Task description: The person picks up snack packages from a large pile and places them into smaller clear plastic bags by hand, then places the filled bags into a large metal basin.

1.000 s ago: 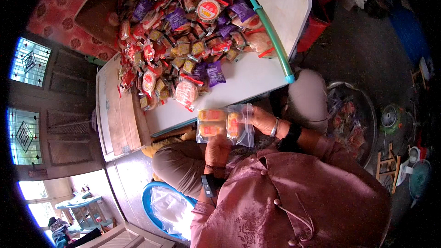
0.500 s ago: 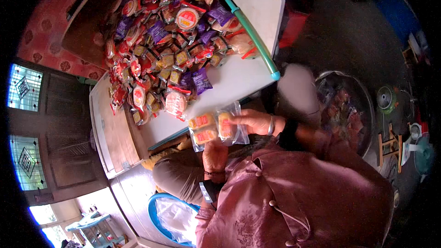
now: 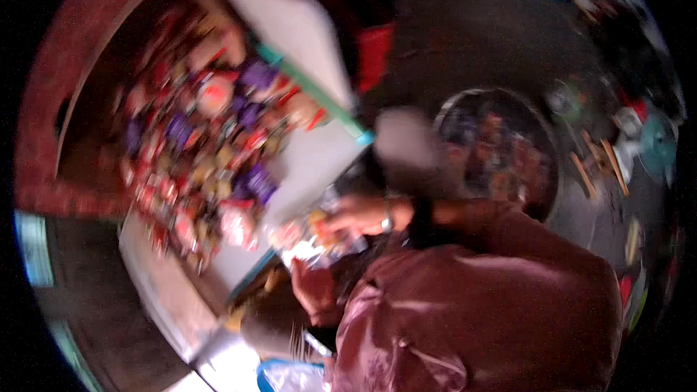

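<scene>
Over my lap, close to the table's near edge, both hands are around small clear plastic packets of yellow-orange food. My right hand [image 3: 359, 216] is closed on one packet [image 3: 318, 222], its thumb and fingers over the top. From below, my left hand [image 3: 314, 292] grips another clear packet [image 3: 288, 234] with a shiny wrapper. Motion blur hides the exact finger positions and the number of packets. Just beyond lies a large heap of wrapped snacks [image 3: 210, 152] in red, purple and yellow on the white table [image 3: 312, 156].
A green tube [image 3: 316, 92] runs along the table's right side. To the right on the floor stands a wide round basin [image 3: 553, 167] holding many packets. A blue-rimmed tub [image 3: 290, 369] with clear plastic sits low on the left. Wooden stool legs [image 3: 584, 174] show farther right.
The whole view has swung and blurred, with the table shifting left and the basin coming nearer the middle. Both hands still hold the packets, which now look bunched closer together.
</scene>
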A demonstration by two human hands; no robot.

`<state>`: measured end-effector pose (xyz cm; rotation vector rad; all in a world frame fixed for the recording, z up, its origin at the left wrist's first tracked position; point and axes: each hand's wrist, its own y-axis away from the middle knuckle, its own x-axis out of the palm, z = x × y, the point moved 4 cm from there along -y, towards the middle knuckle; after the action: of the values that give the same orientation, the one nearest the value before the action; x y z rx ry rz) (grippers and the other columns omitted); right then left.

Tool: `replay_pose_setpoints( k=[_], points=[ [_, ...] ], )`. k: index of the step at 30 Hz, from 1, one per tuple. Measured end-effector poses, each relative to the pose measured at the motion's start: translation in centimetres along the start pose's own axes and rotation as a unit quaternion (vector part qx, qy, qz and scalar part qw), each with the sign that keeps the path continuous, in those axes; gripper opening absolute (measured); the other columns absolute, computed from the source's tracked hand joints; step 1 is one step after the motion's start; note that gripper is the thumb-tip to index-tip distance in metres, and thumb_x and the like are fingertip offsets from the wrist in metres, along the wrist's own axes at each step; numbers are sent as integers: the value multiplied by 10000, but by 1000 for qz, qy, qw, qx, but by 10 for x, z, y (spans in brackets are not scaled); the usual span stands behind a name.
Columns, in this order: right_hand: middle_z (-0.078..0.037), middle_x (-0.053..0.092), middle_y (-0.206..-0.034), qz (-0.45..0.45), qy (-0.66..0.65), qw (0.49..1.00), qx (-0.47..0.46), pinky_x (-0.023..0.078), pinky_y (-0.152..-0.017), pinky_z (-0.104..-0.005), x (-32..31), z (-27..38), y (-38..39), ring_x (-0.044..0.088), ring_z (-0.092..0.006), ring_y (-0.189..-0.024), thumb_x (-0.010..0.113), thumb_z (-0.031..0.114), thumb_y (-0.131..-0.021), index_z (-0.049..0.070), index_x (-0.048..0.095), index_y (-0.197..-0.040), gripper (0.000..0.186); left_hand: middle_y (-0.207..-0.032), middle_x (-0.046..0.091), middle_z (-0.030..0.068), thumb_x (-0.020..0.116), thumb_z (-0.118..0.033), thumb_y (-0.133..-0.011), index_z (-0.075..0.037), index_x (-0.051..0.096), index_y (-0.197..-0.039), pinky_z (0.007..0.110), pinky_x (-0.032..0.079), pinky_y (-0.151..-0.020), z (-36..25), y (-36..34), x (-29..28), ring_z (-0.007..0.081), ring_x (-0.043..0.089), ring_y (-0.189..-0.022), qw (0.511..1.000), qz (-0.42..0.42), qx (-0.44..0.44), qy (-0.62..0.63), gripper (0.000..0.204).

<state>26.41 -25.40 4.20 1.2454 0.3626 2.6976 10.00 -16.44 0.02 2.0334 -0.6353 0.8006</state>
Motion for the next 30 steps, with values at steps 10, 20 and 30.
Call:
replay_pose_setpoints(
  k=[10, 20, 30],
  points=[
    [-27, 643, -913, -86, 147, 973, -157, 474, -737, -229, -8, 74, 71, 594, -100, -828, 595, 275, -881, -3, 630, -1000, 304, -1397, 370, 61, 349, -247, -974, -47, 336, -1362, 267, 336, -1026, 11, -13, -18, 135, 363, -1259, 961, 169, 68, -207, 436],
    [-78, 625, -1021, -368, 31, 850, -375, 514, -820, -396, -108, 136, 275, 618, -206, -939, 602, 252, -871, 20, 546, -1125, 349, -1333, 455, 46, 345, -228, -977, -109, 399, -1335, 346, 444, -943, 18, -20, -43, 179, 483, -1163, 881, 9, -261, 395, 381],
    [-68, 618, -997, -667, -5, 681, -304, 508, -752, -349, -240, -3, 421, 609, -189, -891, 604, 239, -859, 35, 553, -1103, 321, -1234, 539, 45, 392, -207, -958, -74, 482, -1247, 316, 441, -937, 21, -44, -88, 179, 540, -1076, 941, -24, -262, 214, 330]
  ],
)
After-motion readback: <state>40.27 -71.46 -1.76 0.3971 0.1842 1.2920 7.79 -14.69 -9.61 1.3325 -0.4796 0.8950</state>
